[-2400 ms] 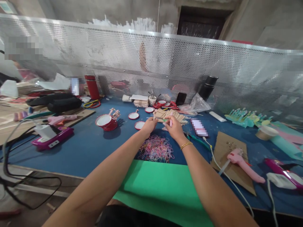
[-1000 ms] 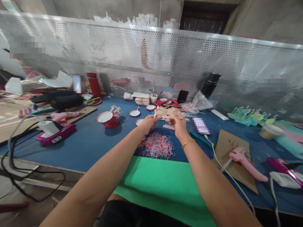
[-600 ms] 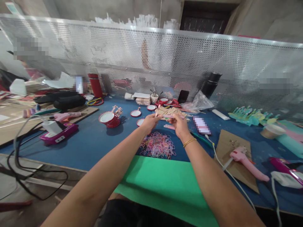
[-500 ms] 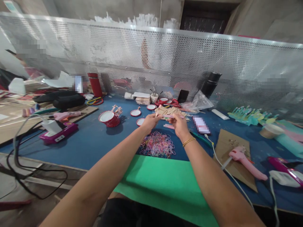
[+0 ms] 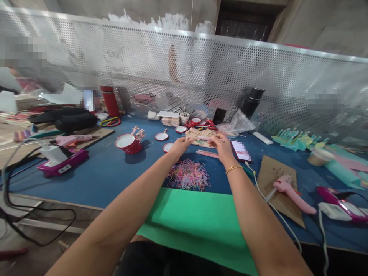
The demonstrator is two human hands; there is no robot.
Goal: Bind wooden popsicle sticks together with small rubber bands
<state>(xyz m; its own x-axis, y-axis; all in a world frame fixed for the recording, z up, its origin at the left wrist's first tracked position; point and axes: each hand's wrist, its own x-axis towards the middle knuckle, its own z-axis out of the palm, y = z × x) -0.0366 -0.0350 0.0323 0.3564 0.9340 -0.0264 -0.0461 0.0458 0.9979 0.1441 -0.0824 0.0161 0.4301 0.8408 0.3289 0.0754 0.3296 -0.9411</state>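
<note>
My right hand (image 5: 222, 148), with a gold bracelet at the wrist, is closed on a thin pale-pink stick (image 5: 204, 137) that points leftward. My left hand (image 5: 181, 147) pinches close to the stick's left end; whatever lies between its fingertips is too small to make out. Below both hands is a loose pile of small coloured rubber bands (image 5: 188, 175), mostly pink and purple. Two or so pink sticks (image 5: 207, 154) lie on the table beside my right hand. Just beyond the hands is a heap of thin wooden sticks (image 5: 198, 133).
Left of centre stands a stack of red-rimmed white cups (image 5: 126, 143), with small red-rimmed dishes (image 5: 161, 136) nearby. A pink glue gun (image 5: 293, 193) rests on cardboard (image 5: 266, 174) at right. A phone (image 5: 240, 150) lies near my right hand. Green cloth (image 5: 195, 214) covers my lap.
My hands have drawn slightly apart, and the stick's left end now shows clear of my left fingers. The whole view has shifted a little, so most things appear further left.
</note>
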